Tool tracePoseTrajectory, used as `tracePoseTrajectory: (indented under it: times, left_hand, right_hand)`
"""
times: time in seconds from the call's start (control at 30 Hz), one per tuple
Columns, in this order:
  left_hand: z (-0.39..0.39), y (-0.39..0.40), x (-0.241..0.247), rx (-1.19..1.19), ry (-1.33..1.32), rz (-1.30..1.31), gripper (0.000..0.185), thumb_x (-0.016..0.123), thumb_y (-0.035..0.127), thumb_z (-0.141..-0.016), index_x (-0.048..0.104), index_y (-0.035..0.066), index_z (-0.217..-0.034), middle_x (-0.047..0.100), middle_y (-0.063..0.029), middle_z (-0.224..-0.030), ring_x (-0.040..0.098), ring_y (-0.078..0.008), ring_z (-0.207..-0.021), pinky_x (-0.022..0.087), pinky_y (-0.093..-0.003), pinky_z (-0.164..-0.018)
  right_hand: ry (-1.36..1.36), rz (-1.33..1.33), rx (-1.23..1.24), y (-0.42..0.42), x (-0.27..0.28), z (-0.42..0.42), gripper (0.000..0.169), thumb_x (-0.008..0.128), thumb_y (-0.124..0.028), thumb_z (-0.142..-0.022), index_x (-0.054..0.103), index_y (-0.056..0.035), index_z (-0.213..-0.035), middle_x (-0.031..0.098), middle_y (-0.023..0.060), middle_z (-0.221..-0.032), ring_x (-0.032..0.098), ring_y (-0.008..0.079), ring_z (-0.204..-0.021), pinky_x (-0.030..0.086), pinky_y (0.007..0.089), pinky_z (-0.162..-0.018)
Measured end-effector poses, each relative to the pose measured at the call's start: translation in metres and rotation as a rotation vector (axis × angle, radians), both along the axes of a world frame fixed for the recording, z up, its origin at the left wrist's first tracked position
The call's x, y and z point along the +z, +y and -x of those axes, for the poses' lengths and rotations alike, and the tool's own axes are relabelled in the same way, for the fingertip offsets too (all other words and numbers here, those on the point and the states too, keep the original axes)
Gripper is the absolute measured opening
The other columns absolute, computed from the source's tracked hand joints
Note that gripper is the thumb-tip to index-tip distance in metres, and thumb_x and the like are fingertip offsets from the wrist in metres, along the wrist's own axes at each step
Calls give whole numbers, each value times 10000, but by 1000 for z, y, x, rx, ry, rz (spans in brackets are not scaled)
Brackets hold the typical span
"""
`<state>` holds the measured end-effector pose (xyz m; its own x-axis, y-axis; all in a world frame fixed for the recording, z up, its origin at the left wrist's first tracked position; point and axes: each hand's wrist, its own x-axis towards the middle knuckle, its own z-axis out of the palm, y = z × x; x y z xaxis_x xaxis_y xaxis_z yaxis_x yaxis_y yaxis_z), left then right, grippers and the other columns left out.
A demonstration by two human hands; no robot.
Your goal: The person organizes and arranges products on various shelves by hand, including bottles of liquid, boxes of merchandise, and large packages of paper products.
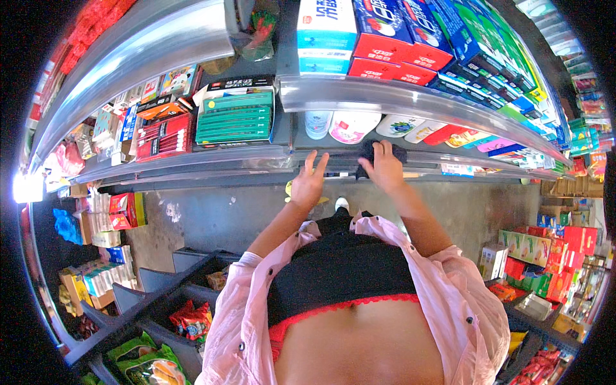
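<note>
My right hand (386, 169) presses a dark cloth (399, 153) against the front of a grey shelf (296, 139), with fingers curled over it. Part of the cloth hangs below the hand. To its left, my left hand (308, 185) is at the shelf's front edge, palm down and holding nothing, with fingers apart. Whether its fingertips touch the edge is unclear. Just behind the cloth stand a white bottle with a pink label (353, 127) and a pale blue bottle (317, 125). More colourful bottles (399, 126) continue to the right.
Toothpaste boxes (380, 43) fill the upper shelf, whose clear front strip (375, 94) overhangs the bottles. Green packs in an open box (236, 118) and red packs (163, 137) sit left. Behind are dark divided bins (159, 298) with packaged food. Stacked cartons (529, 248) stand right.
</note>
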<state>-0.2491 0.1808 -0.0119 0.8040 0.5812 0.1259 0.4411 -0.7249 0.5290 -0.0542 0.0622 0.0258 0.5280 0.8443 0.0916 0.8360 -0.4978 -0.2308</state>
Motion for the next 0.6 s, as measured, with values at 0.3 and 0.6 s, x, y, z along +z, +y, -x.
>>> tracePoseTrajectory:
  times: [0.3, 0.6]
  left_hand:
    - [-2, 1, -2, 2, -10, 20, 634, 526, -23, -728, 412, 151, -1327, 365, -168, -1336, 587, -366, -957, 526, -429, -737]
    - [3, 2, -4, -23, 8, -37, 677, 522, -40, -708, 390, 153, -1343, 366, -162, -1341, 592, -348, -934, 537, -418, -699]
  right_hand:
    - [0, 37, 90, 34, -20, 31, 287, 508, -18, -782, 483, -25, -1068, 505, 158, -1090, 614, 357, -771, 526, 426, -632]
    - [-40, -65, 1, -2, 7, -4, 219, 532, -62, -781, 535, -41, -999, 509, 167, -1062, 625, 336, -755, 531, 430, -607]
